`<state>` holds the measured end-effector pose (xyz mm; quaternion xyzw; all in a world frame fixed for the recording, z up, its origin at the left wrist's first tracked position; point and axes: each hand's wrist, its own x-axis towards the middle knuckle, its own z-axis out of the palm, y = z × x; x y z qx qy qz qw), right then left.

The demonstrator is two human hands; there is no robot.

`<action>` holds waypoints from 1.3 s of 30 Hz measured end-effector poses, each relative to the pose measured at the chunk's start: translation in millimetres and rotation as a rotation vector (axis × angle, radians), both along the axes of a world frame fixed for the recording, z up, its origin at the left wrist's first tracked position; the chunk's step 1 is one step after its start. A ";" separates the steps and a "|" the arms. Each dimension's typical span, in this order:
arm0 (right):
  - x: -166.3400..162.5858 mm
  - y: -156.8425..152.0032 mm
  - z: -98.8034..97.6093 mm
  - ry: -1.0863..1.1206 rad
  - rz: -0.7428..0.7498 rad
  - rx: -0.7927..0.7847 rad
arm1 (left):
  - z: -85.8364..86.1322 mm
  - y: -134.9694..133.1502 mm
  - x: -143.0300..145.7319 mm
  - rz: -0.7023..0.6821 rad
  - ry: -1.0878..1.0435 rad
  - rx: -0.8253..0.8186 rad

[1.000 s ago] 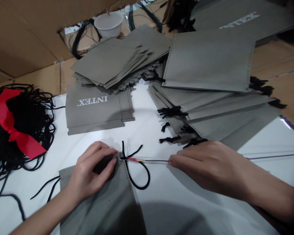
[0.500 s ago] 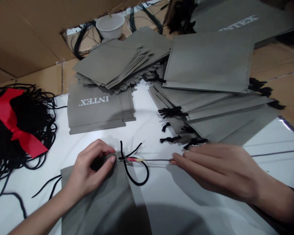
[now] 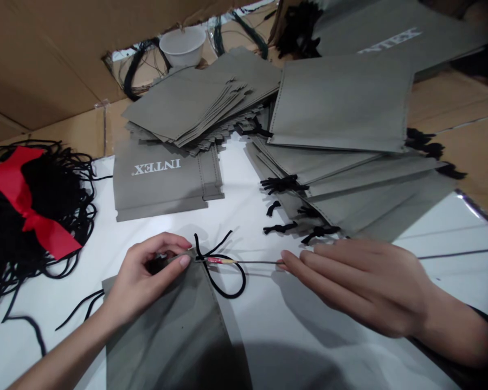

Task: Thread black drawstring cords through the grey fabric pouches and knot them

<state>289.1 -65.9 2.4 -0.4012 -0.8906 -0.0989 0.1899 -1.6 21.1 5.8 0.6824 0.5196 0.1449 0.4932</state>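
Observation:
My left hand [image 3: 150,276] pinches the top corner of a grey fabric bag [image 3: 174,325] lying on the white surface. A black cord [image 3: 228,296] loops at that corner, its two short ends pointing up and away. Through the corner runs a thin metal rod [image 3: 260,262] with a red and yellow wrapped section near its tip. My right hand [image 3: 361,287] is closed round the rod, which stretches on past it to the right. More black cord ends stick out on the bag's left side.
A tangle of black cords [image 3: 61,189] tied with a red ribbon [image 3: 22,200] lies at the left. Behind are a stack of grey bags [image 3: 187,105] and, to the right, more bags [image 3: 341,103] with knotted black cords. A white bowl [image 3: 183,46] stands by a cardboard wall [image 3: 57,59].
Both hands, the rod and the bag corner keep nearly the same places. The cord loop has shifted slightly up and is a little smaller. The view has tilted a little.

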 end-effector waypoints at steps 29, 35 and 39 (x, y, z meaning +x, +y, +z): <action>-15.9 6.9 -1.7 0.210 -0.051 -0.068 | 7.7 8.6 -6.5 0.031 -0.286 -0.410; -18.3 2.6 -3.1 0.257 -0.044 -0.178 | 8.3 6.4 -1.6 0.045 -0.229 -0.373; -24.0 1.0 -4.8 0.257 -0.014 -0.151 | 8.1 4.8 3.2 0.040 -0.191 -0.340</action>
